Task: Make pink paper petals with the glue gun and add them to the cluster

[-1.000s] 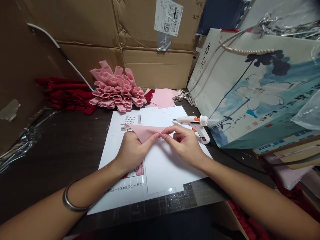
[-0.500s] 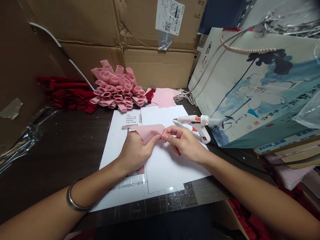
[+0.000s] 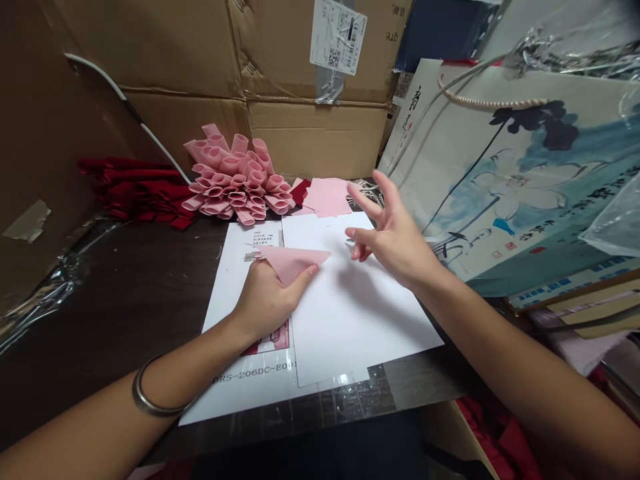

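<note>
My left hand (image 3: 270, 293) grips a folded pink felt piece (image 3: 295, 261) above the white paper, thumb along its lower edge. At the piece's left end, thin silvery metal bits (image 3: 254, 256) show; I cannot make out what they are. My right hand (image 3: 387, 230) is raised apart from the felt, fingers spread and holding nothing. Behind it the white glue gun is almost wholly hidden. Under both hands lie white sheets (image 3: 345, 327), one of them printed.
A bunch of rolled pink felt (image 3: 235, 175) stands at the back, beside dark red folded felt (image 3: 140, 190). Flat pink pieces (image 3: 327, 197) and metal clips (image 3: 373, 193) lie behind the paper. Cardboard (image 3: 315, 137) walls the back; a painted paper bag (image 3: 500, 173) stands right.
My right hand has let go of the felt's right end and moved up and right, its fingers opening over the glue gun. My left hand keeps its hold, nearly still.
</note>
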The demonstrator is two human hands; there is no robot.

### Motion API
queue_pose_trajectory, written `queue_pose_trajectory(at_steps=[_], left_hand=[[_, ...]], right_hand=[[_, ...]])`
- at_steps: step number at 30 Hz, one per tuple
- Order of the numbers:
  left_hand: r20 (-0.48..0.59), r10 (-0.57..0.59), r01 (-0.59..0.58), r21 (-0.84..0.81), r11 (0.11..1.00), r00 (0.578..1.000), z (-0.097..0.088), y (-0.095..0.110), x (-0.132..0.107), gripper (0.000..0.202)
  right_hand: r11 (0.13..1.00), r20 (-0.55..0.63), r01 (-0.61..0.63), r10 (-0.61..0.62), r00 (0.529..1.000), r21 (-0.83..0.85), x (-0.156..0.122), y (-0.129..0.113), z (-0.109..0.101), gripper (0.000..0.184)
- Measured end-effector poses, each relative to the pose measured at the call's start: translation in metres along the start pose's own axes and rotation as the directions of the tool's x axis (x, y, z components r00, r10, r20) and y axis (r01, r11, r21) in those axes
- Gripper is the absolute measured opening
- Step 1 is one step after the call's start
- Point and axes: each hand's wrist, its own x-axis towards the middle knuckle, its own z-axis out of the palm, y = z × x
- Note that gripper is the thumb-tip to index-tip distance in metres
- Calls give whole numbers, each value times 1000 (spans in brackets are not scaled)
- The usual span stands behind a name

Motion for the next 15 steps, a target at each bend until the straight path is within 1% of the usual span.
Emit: queue_pose_trajectory(at_steps=[1, 2, 3, 4, 6, 7, 8, 10, 11, 12, 13, 14, 15], left_hand=[[-6, 17, -17, 18, 1000, 1000, 0, 0, 0, 28], [-11, 40, -39, 43, 998, 999, -1, 0, 0, 28], [-12, 68, -67, 77, 995, 998, -2, -1, 0, 28], [-9, 108, -106, 126, 986, 994, -2, -3, 0, 29], [20, 234, -230, 265, 936, 972, -4, -7, 1, 29], [44, 317, -312, 348, 884, 947, -4, -9, 2, 30], [75, 407, -398, 430, 811, 910, -5, -11, 3, 31], [141, 566, -538, 557, 633, 812, -7, -12, 6, 33], [180, 619, -585, 598, 548, 764, -8, -11, 7, 34], [229, 652, -624, 623, 473, 723, -9, -9, 8, 33], [284, 664, -655, 634, 411, 691, -10, -7, 8, 33], [337, 659, -678, 637, 366, 672, -11, -4, 9, 33], [381, 643, -693, 637, 338, 664, -12, -2, 9, 34]], right_hand=[[999, 8, 14, -14, 1000, -29, 1, 3, 0, 81], [998, 12, 26, -25, 1000, -61, 0, 6, 1, 91], [995, 7, 34, -33, 999, -96, -2, 9, 2, 92], [991, 4, 35, -34, 999, -133, -6, 12, 4, 87], [981, 11, 1, 1, 1000, -194, -15, 17, 8, 65], [979, 29, -32, 38, 999, -201, -19, 18, 10, 57], [981, 63, -72, 85, 994, -180, -23, 19, 12, 55], [984, 188, -172, 178, 966, -49, -27, 21, 17, 59], [974, 262, -222, 203, 944, 45, -28, 21, 19, 63], [953, 329, -268, 210, 921, 143, -29, 22, 21, 64], [923, 377, -307, 205, 903, 233, -29, 24, 23, 63], [893, 399, -332, 197, 895, 305, -29, 25, 24, 60], [868, 401, -347, 194, 895, 356, -28, 27, 26, 57]])
